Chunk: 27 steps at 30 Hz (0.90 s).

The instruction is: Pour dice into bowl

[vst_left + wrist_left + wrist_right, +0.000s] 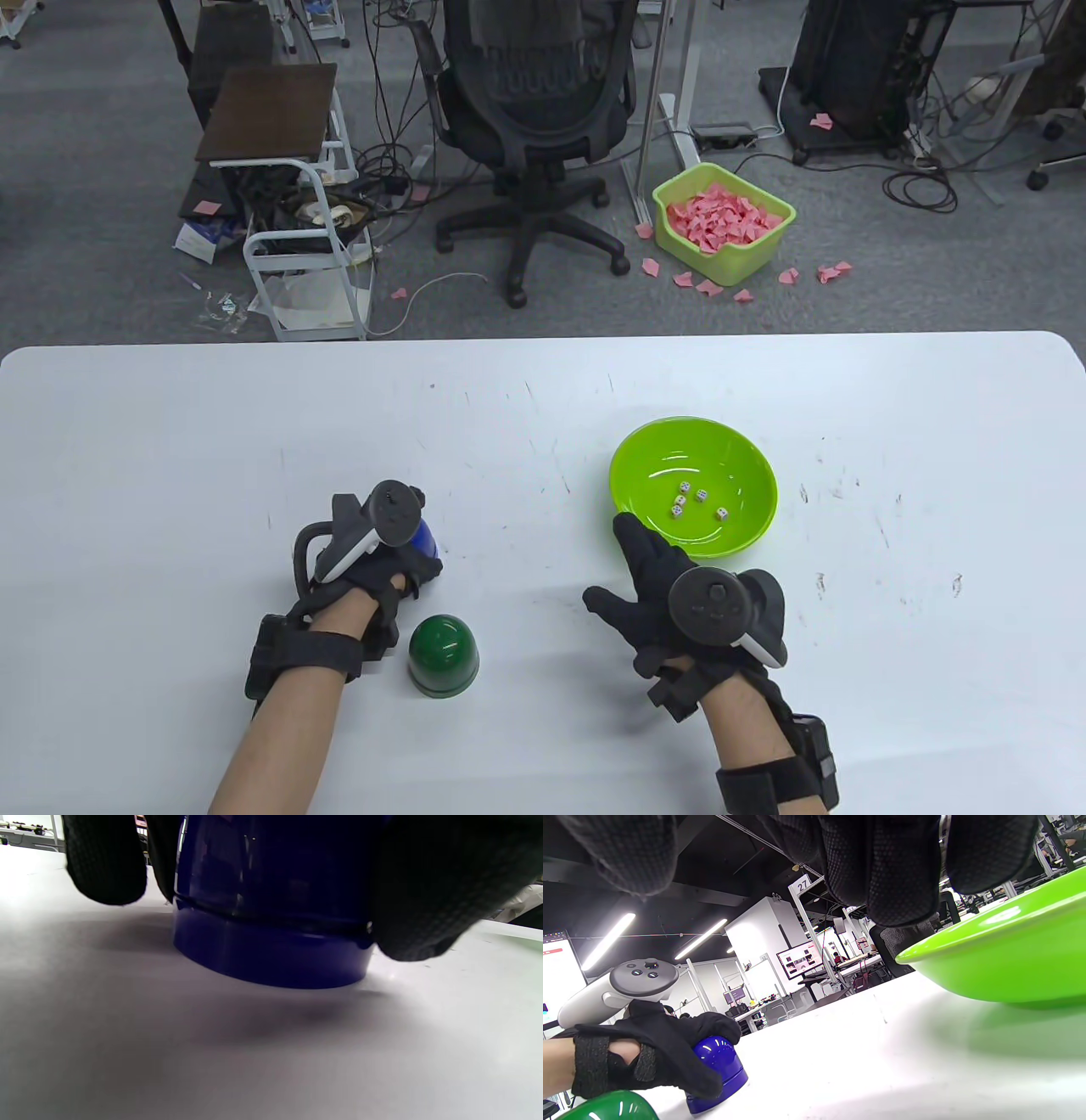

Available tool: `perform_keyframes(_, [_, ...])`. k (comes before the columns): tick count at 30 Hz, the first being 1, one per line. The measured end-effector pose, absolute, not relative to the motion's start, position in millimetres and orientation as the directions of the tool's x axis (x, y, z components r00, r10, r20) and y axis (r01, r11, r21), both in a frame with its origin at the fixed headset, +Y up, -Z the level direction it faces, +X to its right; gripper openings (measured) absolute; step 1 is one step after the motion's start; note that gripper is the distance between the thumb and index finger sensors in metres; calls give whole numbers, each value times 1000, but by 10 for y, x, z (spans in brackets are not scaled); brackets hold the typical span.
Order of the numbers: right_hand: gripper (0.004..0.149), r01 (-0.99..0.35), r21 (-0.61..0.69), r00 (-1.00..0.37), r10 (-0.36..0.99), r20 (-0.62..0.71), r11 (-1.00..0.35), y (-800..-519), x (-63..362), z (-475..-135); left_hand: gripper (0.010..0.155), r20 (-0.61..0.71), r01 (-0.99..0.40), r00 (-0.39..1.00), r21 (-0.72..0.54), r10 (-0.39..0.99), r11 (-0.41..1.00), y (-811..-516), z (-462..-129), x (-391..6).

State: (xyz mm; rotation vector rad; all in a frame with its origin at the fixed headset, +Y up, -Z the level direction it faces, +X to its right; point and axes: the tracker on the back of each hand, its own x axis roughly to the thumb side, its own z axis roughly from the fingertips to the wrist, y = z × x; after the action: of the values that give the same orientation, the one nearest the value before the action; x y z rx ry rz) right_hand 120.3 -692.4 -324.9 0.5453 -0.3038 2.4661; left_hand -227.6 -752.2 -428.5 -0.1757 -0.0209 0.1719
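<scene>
A green bowl (738, 458) stands on the white table right of centre and holds several white dice (699, 495). Its rim also shows in the right wrist view (1009, 938). My left hand (382, 564) grips a blue dice cup (424, 536) that stands mouth down on the table. It fills the left wrist view (271, 899) and shows in the right wrist view (717, 1069). A green dice cup (443, 655) stands mouth down just right of my left wrist. My right hand (645, 569) is open and empty, with its fingers spread beside the bowl's near rim.
The white table (170, 441) has its far edge beyond the bowl. Past it on the floor stand an office chair (530, 127), a green bin of pink paper (723, 221) and a white cart (297, 246).
</scene>
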Motion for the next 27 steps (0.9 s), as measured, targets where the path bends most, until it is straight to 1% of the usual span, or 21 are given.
perform_keyframes(2, [88, -594, -88, -743, 503, 443, -800, -6926, 1204, -3248, 101, -4, -179, 983, -191, 181, 965, -7527, -4296, -2286])
perform_keyframes(5, [88, -595, -85, -742, 505, 441, -800, -6927, 1206, -3249, 105, 5, -140, 990, -188, 144, 972, -7517, -4293, -2279])
perform_keyframes(7, [88, -595, -82, -741, 507, 440, -799, -6927, 1205, -3249, 113, 14, -127, 991, -195, 133, 972, -7517, -4297, -2279])
perform_keyframes(9, [88, -596, -81, -741, 507, 441, -799, -6927, 1203, -3249, 110, 17, -113, 993, -174, 118, 978, -7521, -4288, -2274])
perform_keyframes(11, [88, -595, -81, -740, 506, 442, -799, -6926, 1204, -3251, 109, 15, -122, 992, -181, 127, 976, -7520, -4290, -2275])
perform_keyframes(14, [88, -597, -82, -738, 507, 445, -798, -6924, 1205, -3255, 107, 32, -123, 991, -156, 129, 980, -7528, -4272, -2286])
perform_keyframes(18, [88, -599, -82, -736, 508, 447, -796, -6923, 1206, -3259, 109, 57, -109, 991, -143, 119, 984, -7516, -4245, -2292])
perform_keyframes(23, [88, -600, -85, -735, 507, 449, -795, -6924, 1203, -3255, 109, 63, -167, 982, -136, 176, 977, -7427, -4220, -2341])
perform_keyframes(27, [88, -604, -88, -733, 508, 453, -792, -6927, 1200, -3254, 109, 77, -214, 972, -108, 223, 971, -7272, -4186, -2390])
